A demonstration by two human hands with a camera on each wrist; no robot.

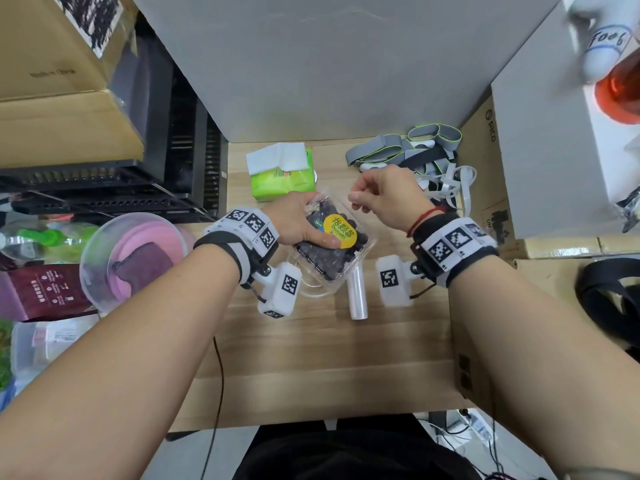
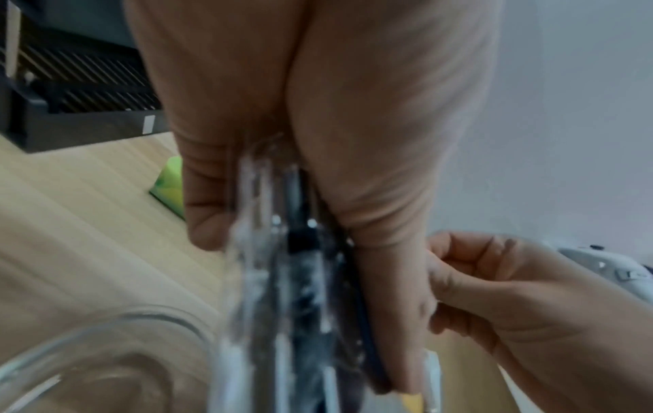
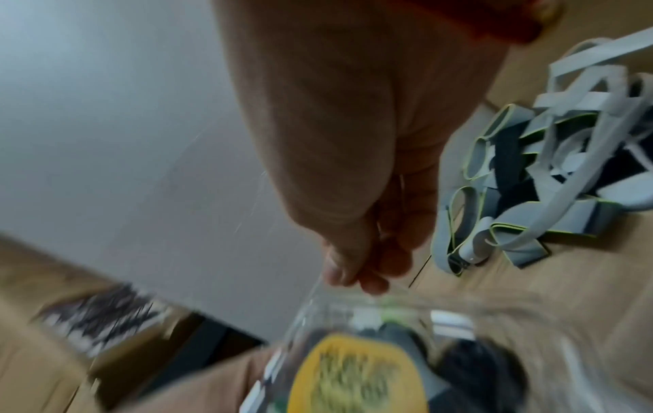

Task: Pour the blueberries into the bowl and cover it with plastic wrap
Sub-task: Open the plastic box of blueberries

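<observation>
**Your clamshell sits above the bowl, still closed, lid corner at your right fingertips.**

Head view: your left hand grips the blueberry clamshell directly over the glass bowl; your right hand pinches its far corner, the plastic wrap roll just right of the bowl. Left wrist view: the clamshell is clamped between thumb and fingers, bowl below. Right wrist view: fingertips pinch the clear lid edge.

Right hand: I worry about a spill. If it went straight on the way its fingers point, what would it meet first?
Probably the far corner of the blueberry box; the right hand curls just above it, though depth is unclear.
</observation>
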